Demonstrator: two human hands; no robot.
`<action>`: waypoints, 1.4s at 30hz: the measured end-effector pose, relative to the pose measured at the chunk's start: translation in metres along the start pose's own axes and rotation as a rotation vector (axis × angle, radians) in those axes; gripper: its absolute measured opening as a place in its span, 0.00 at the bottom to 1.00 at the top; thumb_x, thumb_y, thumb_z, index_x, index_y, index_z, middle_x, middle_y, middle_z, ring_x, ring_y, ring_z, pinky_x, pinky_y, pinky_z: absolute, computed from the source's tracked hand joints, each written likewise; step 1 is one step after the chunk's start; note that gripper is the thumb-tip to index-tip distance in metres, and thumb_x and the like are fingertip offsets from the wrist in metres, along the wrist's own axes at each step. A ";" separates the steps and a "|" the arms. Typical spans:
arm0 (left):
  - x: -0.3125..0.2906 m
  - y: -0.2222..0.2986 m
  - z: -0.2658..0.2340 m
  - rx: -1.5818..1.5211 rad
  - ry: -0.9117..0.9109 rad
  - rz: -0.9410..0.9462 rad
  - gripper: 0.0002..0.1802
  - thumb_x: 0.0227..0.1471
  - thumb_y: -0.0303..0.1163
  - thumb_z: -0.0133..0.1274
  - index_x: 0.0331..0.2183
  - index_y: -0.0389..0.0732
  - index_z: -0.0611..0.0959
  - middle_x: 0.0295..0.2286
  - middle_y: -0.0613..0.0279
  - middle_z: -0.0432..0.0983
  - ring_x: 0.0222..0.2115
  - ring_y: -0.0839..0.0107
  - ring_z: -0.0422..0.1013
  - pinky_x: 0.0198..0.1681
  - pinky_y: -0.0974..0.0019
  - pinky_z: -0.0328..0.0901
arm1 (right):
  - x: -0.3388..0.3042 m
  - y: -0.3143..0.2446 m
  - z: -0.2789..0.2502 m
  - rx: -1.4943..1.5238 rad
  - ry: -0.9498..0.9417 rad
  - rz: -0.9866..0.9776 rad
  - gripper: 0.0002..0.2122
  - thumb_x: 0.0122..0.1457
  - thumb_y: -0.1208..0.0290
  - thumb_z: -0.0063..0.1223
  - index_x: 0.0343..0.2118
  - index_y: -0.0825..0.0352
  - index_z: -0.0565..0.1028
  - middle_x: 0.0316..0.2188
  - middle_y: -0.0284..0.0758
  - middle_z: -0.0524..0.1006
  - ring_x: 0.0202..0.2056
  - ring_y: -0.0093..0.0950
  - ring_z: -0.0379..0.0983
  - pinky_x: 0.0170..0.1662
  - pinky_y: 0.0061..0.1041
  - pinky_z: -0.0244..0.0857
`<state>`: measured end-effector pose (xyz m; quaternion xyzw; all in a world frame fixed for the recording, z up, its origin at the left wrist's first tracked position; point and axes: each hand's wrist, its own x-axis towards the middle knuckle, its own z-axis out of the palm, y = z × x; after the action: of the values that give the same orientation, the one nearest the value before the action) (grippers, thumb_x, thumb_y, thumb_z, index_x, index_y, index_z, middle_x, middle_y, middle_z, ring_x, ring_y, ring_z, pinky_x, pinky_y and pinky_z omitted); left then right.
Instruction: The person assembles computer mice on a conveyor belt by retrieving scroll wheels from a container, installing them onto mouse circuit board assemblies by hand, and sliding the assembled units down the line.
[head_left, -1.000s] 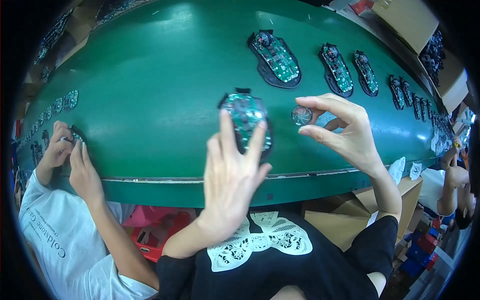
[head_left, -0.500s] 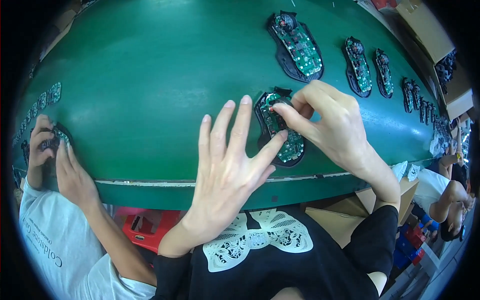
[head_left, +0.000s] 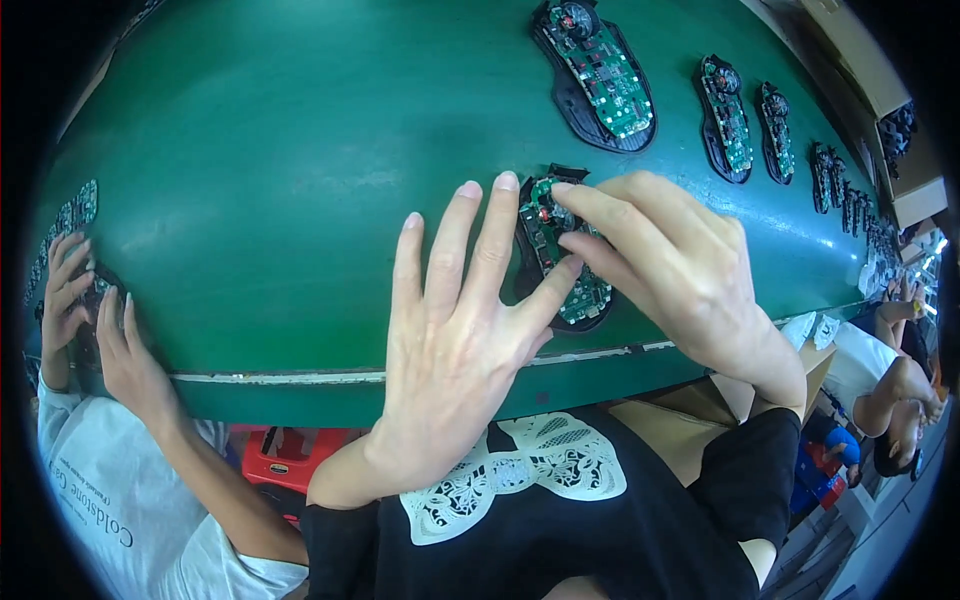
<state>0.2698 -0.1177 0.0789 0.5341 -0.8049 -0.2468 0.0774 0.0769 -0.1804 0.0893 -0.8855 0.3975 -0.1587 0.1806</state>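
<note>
In front of me on the green table lies a half-built computer mouse, a black shell with a green circuit board. My left hand rests palm down with fingers spread. Its thumb tip touches the board, and its forefinger lies along the shell's left edge. My right hand curls over the upper end, thumb and forefinger on either side of a dark round scroll wheel. Part of the board's right side is hidden under that hand.
Another half-built mouse lies beyond my hands, with several more in a row to the right. At far left, a co-worker's hands handle a dark part. Cardboard boxes stand at the far right. A red stool is below the table edge.
My right forefinger has straightened and moved left over the wheel's upper side, uncovering the wheel. My left hand stays almost in place. The co-worker's hands have shifted slightly.
</note>
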 end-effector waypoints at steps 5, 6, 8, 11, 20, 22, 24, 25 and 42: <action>0.003 -0.003 0.000 -0.039 0.007 0.019 0.32 0.36 0.38 0.69 0.49 0.61 0.84 0.64 0.50 0.58 0.63 0.47 0.56 0.63 0.42 0.56 | 0.003 0.005 -0.001 0.074 -0.051 0.006 0.17 0.49 0.79 0.67 0.44 0.70 0.80 0.30 0.38 0.78 0.28 0.35 0.77 0.28 0.30 0.71; 0.004 -0.003 0.000 -0.038 0.002 0.021 0.32 0.36 0.38 0.69 0.49 0.61 0.84 0.64 0.50 0.58 0.63 0.47 0.56 0.63 0.42 0.56 | 0.006 0.008 -0.003 0.096 -0.091 0.006 0.17 0.49 0.80 0.66 0.44 0.70 0.80 0.30 0.39 0.78 0.29 0.36 0.77 0.28 0.30 0.71; 0.005 -0.003 0.000 -0.050 0.018 0.014 0.31 0.36 0.38 0.69 0.48 0.61 0.85 0.64 0.50 0.59 0.62 0.48 0.58 0.62 0.42 0.57 | 0.014 0.009 -0.009 0.096 -0.146 0.008 0.17 0.49 0.81 0.66 0.44 0.71 0.79 0.30 0.39 0.78 0.29 0.36 0.77 0.28 0.31 0.71; 0.007 -0.003 0.002 -0.059 0.025 0.009 0.31 0.35 0.38 0.69 0.47 0.60 0.86 0.64 0.50 0.59 0.62 0.49 0.59 0.62 0.42 0.57 | 0.015 0.007 -0.008 0.085 -0.185 0.000 0.18 0.48 0.81 0.66 0.45 0.72 0.79 0.30 0.39 0.78 0.29 0.35 0.77 0.28 0.30 0.72; 0.011 -0.012 0.002 -0.119 0.035 0.077 0.31 0.29 0.36 0.72 0.43 0.55 0.86 0.66 0.55 0.57 0.63 0.51 0.57 0.63 0.42 0.56 | -0.021 0.000 0.015 -0.090 0.061 -0.103 0.25 0.42 0.84 0.63 0.49 0.74 0.78 0.32 0.37 0.79 0.28 0.28 0.76 0.25 0.24 0.72; 0.014 -0.015 0.002 -0.130 0.020 0.092 0.32 0.28 0.35 0.72 0.44 0.56 0.86 0.65 0.55 0.58 0.64 0.51 0.57 0.63 0.42 0.56 | -0.021 -0.003 0.015 -0.191 0.043 -0.080 0.27 0.39 0.83 0.62 0.50 0.71 0.79 0.32 0.35 0.79 0.28 0.27 0.75 0.25 0.23 0.72; 0.016 -0.016 0.000 -0.145 0.003 0.121 0.33 0.27 0.34 0.73 0.44 0.56 0.86 0.65 0.56 0.58 0.64 0.52 0.56 0.63 0.42 0.56 | -0.010 0.000 0.013 -0.182 0.016 -0.054 0.28 0.39 0.83 0.62 0.50 0.69 0.79 0.33 0.34 0.79 0.28 0.27 0.75 0.25 0.23 0.72; 0.017 -0.016 0.000 -0.133 -0.004 0.127 0.33 0.27 0.34 0.73 0.44 0.57 0.86 0.64 0.56 0.60 0.63 0.52 0.57 0.63 0.42 0.56 | -0.006 0.001 0.010 -0.169 -0.013 -0.032 0.28 0.38 0.82 0.62 0.50 0.67 0.80 0.33 0.34 0.79 0.27 0.27 0.75 0.26 0.22 0.71; -0.013 -0.013 0.019 0.068 -0.008 0.028 0.34 0.36 0.39 0.72 0.49 0.73 0.84 0.61 0.57 0.58 0.61 0.56 0.53 0.64 0.37 0.48 | -0.066 -0.006 0.025 0.235 0.033 0.227 0.08 0.47 0.77 0.68 0.29 0.67 0.78 0.28 0.33 0.77 0.27 0.28 0.75 0.23 0.26 0.70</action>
<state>0.2779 -0.1040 0.0579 0.5240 -0.8205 -0.2204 0.0597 0.0497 -0.1219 0.0605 -0.8050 0.4764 -0.1973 0.2933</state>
